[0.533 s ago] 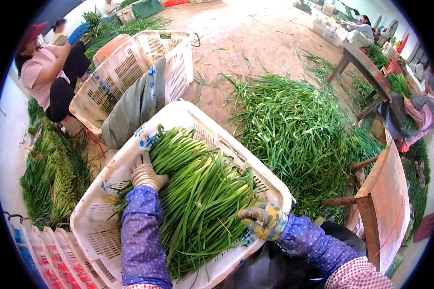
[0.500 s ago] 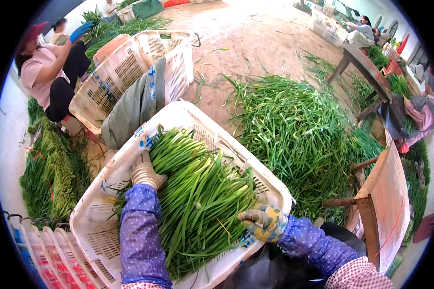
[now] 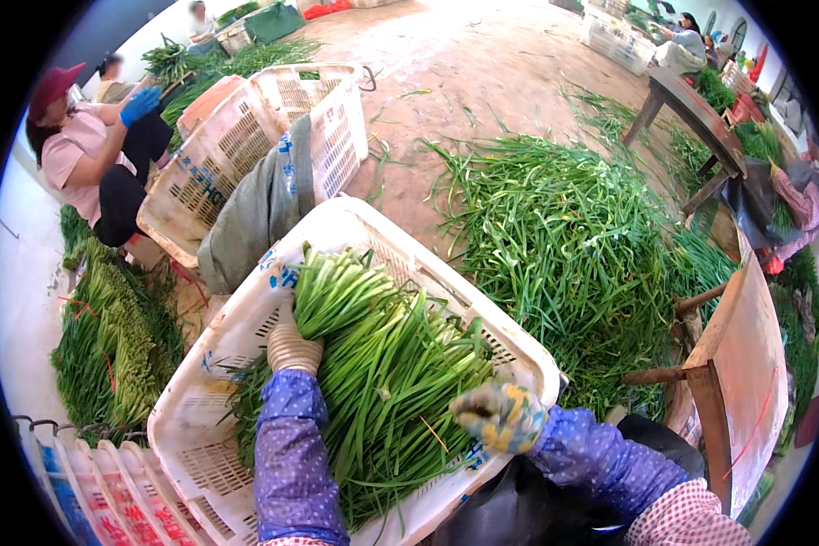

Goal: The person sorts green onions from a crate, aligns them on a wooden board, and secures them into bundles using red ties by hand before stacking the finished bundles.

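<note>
At lower centre, a white plastic crate (image 3: 246,318) holds a bundle of green chives (image 3: 382,382). The gloved left hand (image 3: 293,344) and right hand (image 3: 500,417) both clasp the bundle's sides.

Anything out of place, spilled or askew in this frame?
Mostly orderly. The white crate sits tilted, holding a bundle of green stalks pressed between the left hand and right hand. A loose heap of stalks sprawls across the floor, with stray strands scattered around it.
</note>
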{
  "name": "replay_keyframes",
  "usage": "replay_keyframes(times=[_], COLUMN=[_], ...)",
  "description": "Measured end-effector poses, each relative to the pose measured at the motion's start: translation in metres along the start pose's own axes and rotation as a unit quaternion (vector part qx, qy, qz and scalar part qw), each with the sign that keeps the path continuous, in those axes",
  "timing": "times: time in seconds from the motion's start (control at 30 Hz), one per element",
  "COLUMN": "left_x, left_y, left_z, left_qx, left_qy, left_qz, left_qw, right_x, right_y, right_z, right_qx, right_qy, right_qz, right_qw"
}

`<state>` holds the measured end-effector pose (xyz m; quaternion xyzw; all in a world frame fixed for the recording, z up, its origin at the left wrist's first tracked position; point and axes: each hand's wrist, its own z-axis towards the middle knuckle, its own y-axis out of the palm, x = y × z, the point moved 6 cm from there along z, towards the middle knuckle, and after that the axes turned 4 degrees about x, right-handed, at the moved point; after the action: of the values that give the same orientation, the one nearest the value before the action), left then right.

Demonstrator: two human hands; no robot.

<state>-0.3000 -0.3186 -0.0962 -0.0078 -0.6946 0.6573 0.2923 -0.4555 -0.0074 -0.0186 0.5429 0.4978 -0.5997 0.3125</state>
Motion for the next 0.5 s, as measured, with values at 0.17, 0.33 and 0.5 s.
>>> replay_keyframes(times=[0.17, 0.33, 0.5], left_x=[0.023, 0.063, 0.090], left_y=[-0.050, -0.053, -0.004], left_z=[-0.020, -0.082, -0.124], left_qx=[0.055, -0.008, -0.082], left_qy=[0.095, 0.052, 0.089], left_qz=[-0.105, -0.403, -0.081], left_qw=[0.988, 0.913, 0.989], right_x=[0.002, 0.011, 0.097], right_y=[0.027, 0.050, 0.053], right_z=[0.056, 0.101, 0.101], right_qx=[0.092, 0.147, 0.144], right_qy=[0.036, -0.018, 0.111], right_qz=[0.258, 0.532, 0.561], right_qw=[0.961, 0.834, 0.807])
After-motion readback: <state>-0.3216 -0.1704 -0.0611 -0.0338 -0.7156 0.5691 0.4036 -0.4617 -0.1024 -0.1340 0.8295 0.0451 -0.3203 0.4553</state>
